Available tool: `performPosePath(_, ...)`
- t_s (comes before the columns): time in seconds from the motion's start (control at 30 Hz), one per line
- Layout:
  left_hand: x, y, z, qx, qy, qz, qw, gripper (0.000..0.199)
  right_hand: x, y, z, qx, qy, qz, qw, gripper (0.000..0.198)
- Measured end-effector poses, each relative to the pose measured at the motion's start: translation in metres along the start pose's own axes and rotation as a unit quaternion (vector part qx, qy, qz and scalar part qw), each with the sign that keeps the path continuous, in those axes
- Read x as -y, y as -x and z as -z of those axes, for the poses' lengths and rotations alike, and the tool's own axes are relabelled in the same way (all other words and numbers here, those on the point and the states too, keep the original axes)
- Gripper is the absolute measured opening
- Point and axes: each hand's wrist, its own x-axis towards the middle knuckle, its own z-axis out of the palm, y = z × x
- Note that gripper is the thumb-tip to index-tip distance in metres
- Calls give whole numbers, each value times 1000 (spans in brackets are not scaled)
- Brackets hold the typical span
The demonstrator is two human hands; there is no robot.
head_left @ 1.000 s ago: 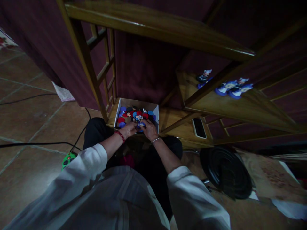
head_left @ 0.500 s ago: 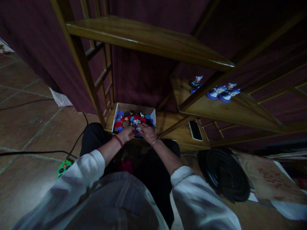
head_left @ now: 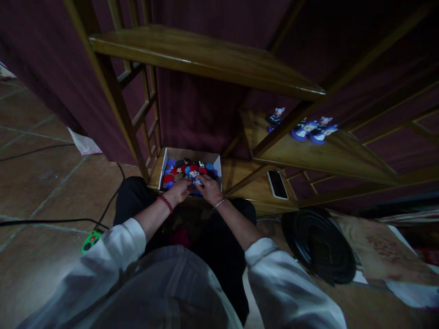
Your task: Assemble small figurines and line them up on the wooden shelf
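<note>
A shallow white cardboard box (head_left: 194,153) stands on the low wooden shelf in front of my knees. Inside it lie several small figurines (head_left: 178,170) with round red, blue, purple and dark bases. Over the box's near side, my left hand (head_left: 181,190) and my right hand (head_left: 210,189) meet, fingers curled inward. Between their fingertips is a small white-and-purple figurine (head_left: 197,182), partly covered by the fingers. Both hands appear closed on it, though the left fingertips are hard to make out in the dim light.
Several similar figurines (head_left: 317,132) stand on a middle shelf (head_left: 329,157) at right. A phone (head_left: 277,185) lies on the low shelf. Overhead juts a wooden shelf board (head_left: 206,55). A black coiled object (head_left: 317,246) and a green device (head_left: 91,241) with cables are on the floor.
The view has shifted slightly, moving the shelves a little to the left. Both hands stay together at the near side of the box around the figurine, with only slight finger movement.
</note>
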Motion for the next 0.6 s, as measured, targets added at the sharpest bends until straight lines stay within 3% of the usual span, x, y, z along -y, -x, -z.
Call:
performPosePath(0.3,-12,16,-19,24,25,-32,999,21,4,-5,30,-6,-14,61,998,23)
performPosePath(0.6,-12,23,-23,17,5,-36,999,22,8,-4,34,-10,8,31,999,22)
